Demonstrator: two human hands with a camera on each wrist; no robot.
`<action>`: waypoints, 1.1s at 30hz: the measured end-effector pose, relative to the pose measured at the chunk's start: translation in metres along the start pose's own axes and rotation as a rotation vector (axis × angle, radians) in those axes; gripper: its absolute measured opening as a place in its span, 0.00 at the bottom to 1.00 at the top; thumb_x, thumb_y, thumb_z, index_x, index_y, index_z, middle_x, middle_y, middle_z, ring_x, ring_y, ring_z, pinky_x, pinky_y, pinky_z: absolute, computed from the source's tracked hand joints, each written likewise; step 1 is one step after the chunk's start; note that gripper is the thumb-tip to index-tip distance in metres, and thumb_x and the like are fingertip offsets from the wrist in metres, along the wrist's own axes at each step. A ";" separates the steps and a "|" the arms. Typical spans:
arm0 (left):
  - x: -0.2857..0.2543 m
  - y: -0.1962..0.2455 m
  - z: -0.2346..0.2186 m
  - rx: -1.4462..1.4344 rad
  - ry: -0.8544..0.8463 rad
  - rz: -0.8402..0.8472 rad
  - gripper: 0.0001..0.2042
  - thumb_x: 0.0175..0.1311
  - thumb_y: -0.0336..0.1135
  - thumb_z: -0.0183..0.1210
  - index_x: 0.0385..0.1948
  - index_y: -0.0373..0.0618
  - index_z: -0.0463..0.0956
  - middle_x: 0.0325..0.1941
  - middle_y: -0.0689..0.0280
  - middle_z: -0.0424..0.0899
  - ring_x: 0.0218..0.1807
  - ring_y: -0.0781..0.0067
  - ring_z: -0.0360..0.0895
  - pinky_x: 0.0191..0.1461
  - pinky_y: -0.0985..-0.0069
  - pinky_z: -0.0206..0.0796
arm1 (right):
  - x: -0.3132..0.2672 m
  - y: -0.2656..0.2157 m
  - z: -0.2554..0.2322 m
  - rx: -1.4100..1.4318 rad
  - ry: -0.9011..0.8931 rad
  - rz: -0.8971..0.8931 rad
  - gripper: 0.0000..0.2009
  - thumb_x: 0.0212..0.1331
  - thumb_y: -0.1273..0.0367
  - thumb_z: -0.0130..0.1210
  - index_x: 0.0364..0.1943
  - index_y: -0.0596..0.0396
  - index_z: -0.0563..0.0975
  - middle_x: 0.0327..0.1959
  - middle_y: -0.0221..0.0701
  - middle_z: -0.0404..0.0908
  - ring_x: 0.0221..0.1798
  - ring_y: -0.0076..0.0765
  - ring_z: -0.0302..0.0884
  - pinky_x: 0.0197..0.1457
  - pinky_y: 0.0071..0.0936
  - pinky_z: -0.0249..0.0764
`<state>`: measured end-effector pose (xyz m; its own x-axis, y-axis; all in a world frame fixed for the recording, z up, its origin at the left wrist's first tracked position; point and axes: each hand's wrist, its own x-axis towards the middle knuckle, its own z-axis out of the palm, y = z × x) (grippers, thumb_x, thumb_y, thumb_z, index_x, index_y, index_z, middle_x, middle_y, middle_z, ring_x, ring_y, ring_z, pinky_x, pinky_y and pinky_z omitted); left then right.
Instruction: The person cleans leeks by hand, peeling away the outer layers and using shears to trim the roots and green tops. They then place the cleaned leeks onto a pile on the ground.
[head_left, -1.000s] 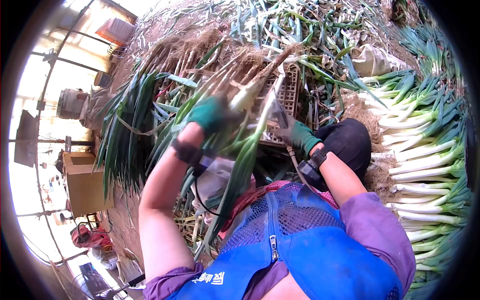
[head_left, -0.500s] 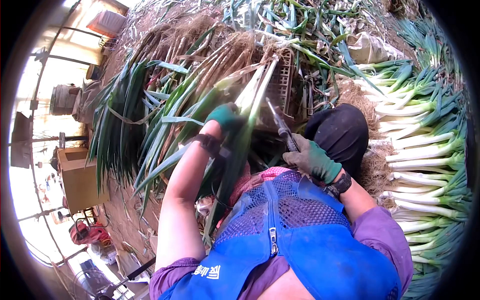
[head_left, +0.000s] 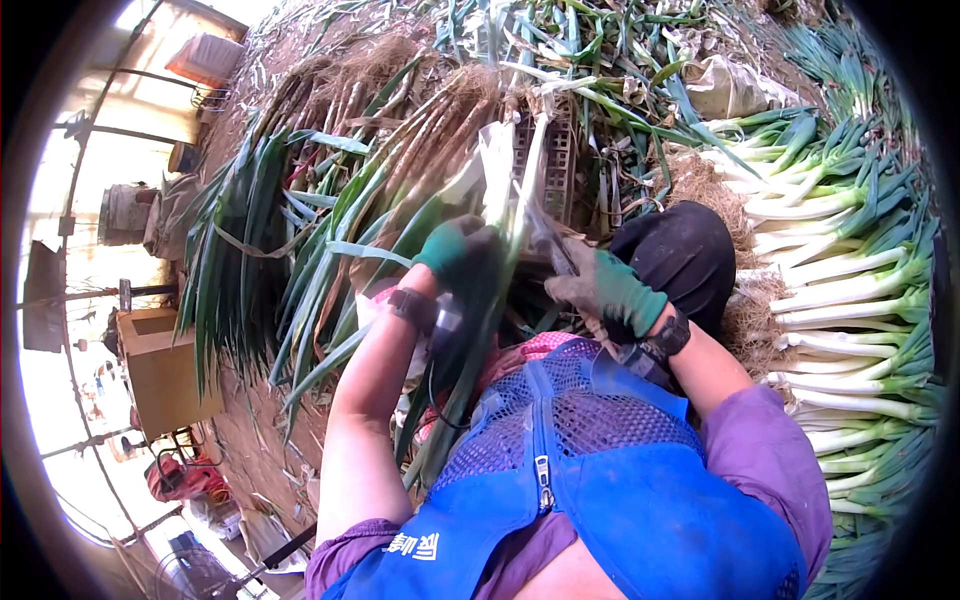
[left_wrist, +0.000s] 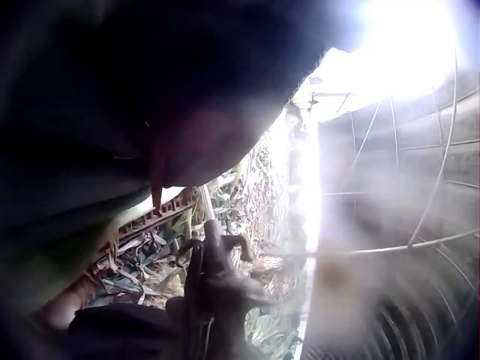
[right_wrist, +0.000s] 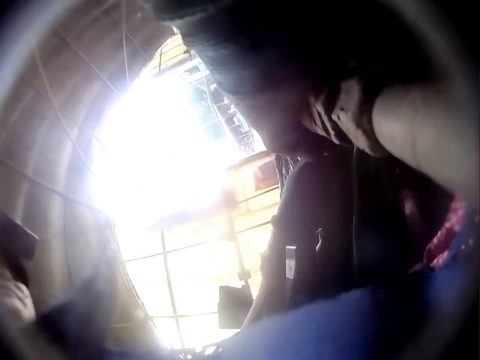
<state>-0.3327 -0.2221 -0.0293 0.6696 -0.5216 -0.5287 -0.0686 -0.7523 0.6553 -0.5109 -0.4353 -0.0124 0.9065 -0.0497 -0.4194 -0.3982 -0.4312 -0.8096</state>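
Note:
My gloved left hand (head_left: 460, 252) grips long green onions (head_left: 497, 175) partway along, with their white stalks and root ends pointing away from me. Their dark green leaves trail down beside my vest. In my gloved right hand (head_left: 600, 287) is an air blow gun (head_left: 556, 250), its nozzle angled at the white stalks and close beside them. The left wrist view shows the gun (left_wrist: 214, 277) from nearer, with its nozzle at the top; that view is dark and partly blurred. My right wrist view is mostly glare and shadow.
Unpeeled green onions (head_left: 250, 230) with brown roots lie heaped at the left. A plastic crate (head_left: 560, 170) stands beyond my hands, with leaf scraps around it. White-stalked green onions (head_left: 840, 300) lie in a long row at the right, past my knee (head_left: 685, 255). A cardboard box (head_left: 165, 375) sits at far left.
My left hand has drawn the green onions nearer and to the right. Loose brown skin on the thicker stalk is gone, leaving it white. The air gun pulled back, then came close again.

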 end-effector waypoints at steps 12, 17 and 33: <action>-0.025 0.001 -0.005 -0.485 0.016 -0.157 0.24 0.63 0.50 0.62 0.48 0.36 0.81 0.37 0.63 0.86 0.35 0.77 0.82 0.40 0.78 0.74 | 0.006 -0.026 -0.004 -0.130 -0.056 0.019 0.35 0.51 0.52 0.59 0.58 0.66 0.70 0.42 0.59 0.82 0.47 0.63 0.82 0.52 0.45 0.76; -0.021 -0.003 -0.005 -0.388 -0.058 -0.155 0.19 0.67 0.47 0.63 0.43 0.38 0.83 0.36 0.69 0.84 0.36 0.81 0.77 0.42 0.79 0.70 | -0.032 -0.001 0.013 -0.153 -0.031 -0.051 0.29 0.55 0.56 0.61 0.58 0.58 0.71 0.34 0.51 0.82 0.39 0.58 0.83 0.44 0.45 0.77; -0.027 0.043 0.014 0.605 0.340 -0.025 0.16 0.57 0.49 0.60 0.32 0.43 0.79 0.37 0.51 0.85 0.42 0.46 0.83 0.47 0.54 0.73 | -0.069 -0.044 -0.005 -0.231 -0.114 -0.063 0.36 0.54 0.52 0.61 0.61 0.66 0.67 0.31 0.54 0.83 0.38 0.60 0.84 0.42 0.48 0.79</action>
<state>-0.3641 -0.2460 0.0058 0.8641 -0.4206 -0.2764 -0.3844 -0.9060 0.1770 -0.5555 -0.4170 0.0546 0.9016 0.0799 -0.4252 -0.2868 -0.6255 -0.7256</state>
